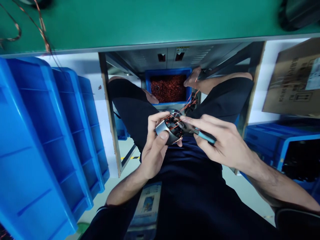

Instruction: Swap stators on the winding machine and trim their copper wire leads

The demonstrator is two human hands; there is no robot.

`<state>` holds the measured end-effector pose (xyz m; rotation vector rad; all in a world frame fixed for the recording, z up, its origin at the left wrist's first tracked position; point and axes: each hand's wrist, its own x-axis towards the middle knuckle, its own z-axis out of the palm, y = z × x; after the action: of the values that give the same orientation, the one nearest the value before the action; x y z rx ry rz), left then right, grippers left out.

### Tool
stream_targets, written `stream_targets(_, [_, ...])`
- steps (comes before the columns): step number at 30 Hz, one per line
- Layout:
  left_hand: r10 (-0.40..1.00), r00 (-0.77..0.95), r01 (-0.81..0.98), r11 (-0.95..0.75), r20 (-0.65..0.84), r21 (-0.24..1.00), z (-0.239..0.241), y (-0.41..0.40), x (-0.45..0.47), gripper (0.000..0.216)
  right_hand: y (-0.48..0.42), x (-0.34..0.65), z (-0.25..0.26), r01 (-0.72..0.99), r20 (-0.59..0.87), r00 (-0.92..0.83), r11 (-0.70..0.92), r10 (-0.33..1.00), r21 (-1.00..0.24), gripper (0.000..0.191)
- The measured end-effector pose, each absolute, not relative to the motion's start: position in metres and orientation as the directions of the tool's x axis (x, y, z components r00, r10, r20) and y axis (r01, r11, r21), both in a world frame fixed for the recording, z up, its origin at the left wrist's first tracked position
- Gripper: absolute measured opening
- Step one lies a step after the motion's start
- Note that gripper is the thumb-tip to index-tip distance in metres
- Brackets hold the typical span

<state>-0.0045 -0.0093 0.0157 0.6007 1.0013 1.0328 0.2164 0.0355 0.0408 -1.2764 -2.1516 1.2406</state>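
My left hand (pixel 155 146) is wrapped round a motor stator (pixel 163 128), a short metal cylinder with dark inner parts and copper wires. Its thumb presses on the shiny outer wall. In my right hand (pixel 222 140) is a pair of cutting pliers (pixel 206 136) with teal grips. The jaws reach the open face of the stator, among the wires; whether they close on one is too small to tell. Long copper wire ends (pixel 192 98) stick up from the stator. Both hands are above my lap.
Beneath the green bench (pixel 160 23), a blue bin (pixel 168 71) holds many copper scraps between my feet. Stacked blue crates (pixel 42 133) stand at the left. At the right are a cardboard box (pixel 282 86) and a blue crate (pixel 265 140) with dark parts. Loose wires (pixel 42 28) hang over the bench edge.
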Motion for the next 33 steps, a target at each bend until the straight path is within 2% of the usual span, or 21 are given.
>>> stream_targets(6, [0.925,0.121,-0.41,0.378,-0.361,0.83,0.022,-0.01,-0.001,0.041,0.038,0.216,0.046,0.541,-0.108,-0.581,0.283,0.806,-0.792,0.076])
stream_targets(12, [0.932,0.126,-0.399,0.361,-0.34,0.843,0.028,-0.011,-0.004,0.041,0.035,0.216,0.049,0.528,-0.081,-0.576,0.294,0.813,-0.797,0.078])
stream_targets(15, [0.938,0.132,-0.362,0.347,-0.32,0.865,0.028,-0.014,-0.003,0.042,0.032,0.216,0.054,0.531,-0.059,-0.559,0.303,0.827,-0.792,0.074])
stream_targets(20, [0.947,0.122,-0.321,0.321,-0.298,0.891,0.027,-0.017,0.0,0.044,0.025,0.217,0.052,0.581,-0.007,-0.513,0.341,0.858,-0.739,0.056])
stream_targets(25, [0.946,0.139,-0.395,0.324,-0.293,0.859,0.025,-0.018,0.002,0.041,0.024,0.218,0.042,0.479,-0.017,-0.506,0.264,0.862,-0.837,0.048])
stream_targets(29, [0.956,0.084,-0.418,0.289,-0.28,0.861,0.022,-0.018,0.003,0.04,0.026,0.216,0.04,0.525,-0.086,-0.457,0.19,0.885,-0.829,0.056])
stream_targets(33, [0.964,0.065,-0.352,0.264,-0.258,0.898,0.023,-0.017,0.002,0.039,0.028,0.214,0.042,0.558,-0.086,-0.488,0.234,0.869,-0.796,0.066])
